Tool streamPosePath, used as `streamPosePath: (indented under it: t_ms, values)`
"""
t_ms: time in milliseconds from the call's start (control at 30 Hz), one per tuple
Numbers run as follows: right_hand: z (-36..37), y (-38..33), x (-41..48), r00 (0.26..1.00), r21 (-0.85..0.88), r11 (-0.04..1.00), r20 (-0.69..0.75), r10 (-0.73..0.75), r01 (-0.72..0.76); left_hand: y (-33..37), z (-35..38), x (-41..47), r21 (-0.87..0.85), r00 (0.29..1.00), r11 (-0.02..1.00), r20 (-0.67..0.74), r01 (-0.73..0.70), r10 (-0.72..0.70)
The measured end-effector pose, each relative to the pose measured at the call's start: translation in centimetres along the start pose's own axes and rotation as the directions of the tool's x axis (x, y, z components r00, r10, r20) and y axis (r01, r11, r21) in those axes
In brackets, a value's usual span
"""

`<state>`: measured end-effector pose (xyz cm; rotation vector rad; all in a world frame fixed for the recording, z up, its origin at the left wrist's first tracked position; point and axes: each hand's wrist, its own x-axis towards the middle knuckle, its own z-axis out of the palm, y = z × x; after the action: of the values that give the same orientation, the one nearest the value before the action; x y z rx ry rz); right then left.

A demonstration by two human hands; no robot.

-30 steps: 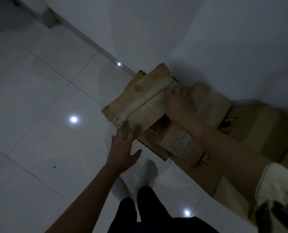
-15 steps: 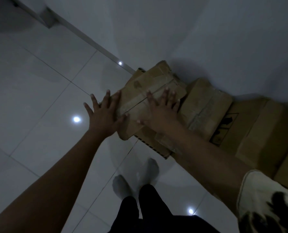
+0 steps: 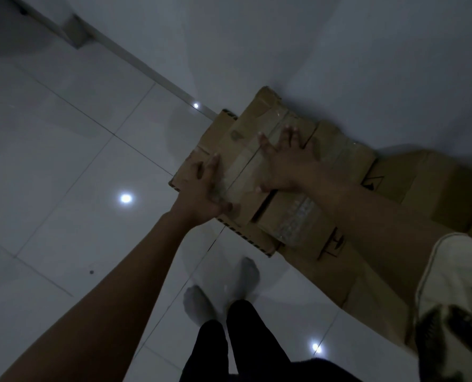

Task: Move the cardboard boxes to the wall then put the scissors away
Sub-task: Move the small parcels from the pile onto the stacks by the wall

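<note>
Dim light falls on a white wall (image 3: pixel 339 64) and glossy tiled floor (image 3: pixel 64 161); cardboard boxes (image 3: pixel 436 194) lie piled along the wall's foot; the top box (image 3: pixel 246 150) sits at the pile's left end, close against the wall; the right hand (image 3: pixel 287 161) lies flat on it, fingers spread, grasping nothing; the left hand (image 3: pixel 201 191) presses its near-left edge, fingers straight; 2 grey socks (image 3: pixel 246 274) stand beside the pile.

place: dim home room | cues: glossy white floor tiles (image 3: pixel 64 161), plain wall (image 3: pixel 339 51), skirting (image 3: pixel 146 70), socked feet (image 3: pixel 247 277)
</note>
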<state>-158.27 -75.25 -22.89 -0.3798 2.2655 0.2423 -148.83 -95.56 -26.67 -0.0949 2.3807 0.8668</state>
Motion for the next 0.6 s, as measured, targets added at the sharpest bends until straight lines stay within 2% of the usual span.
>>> streamPosePath:
  t_ms: [267,600]
  values:
    - [-0.5,1.6,0.8,1.000,-0.016,1.000,0.024,0.011,-0.010,2.6,1.0,0.3,-0.034,1.000,0.999,-0.017,0.007,-0.008]
    - [-0.9,1.3,1.2,0.999,0.008,1.000,0.034,0.020,-0.020,2.4,1.6,1.2,-0.103,0.997,0.992,0.046,0.072,-0.067]
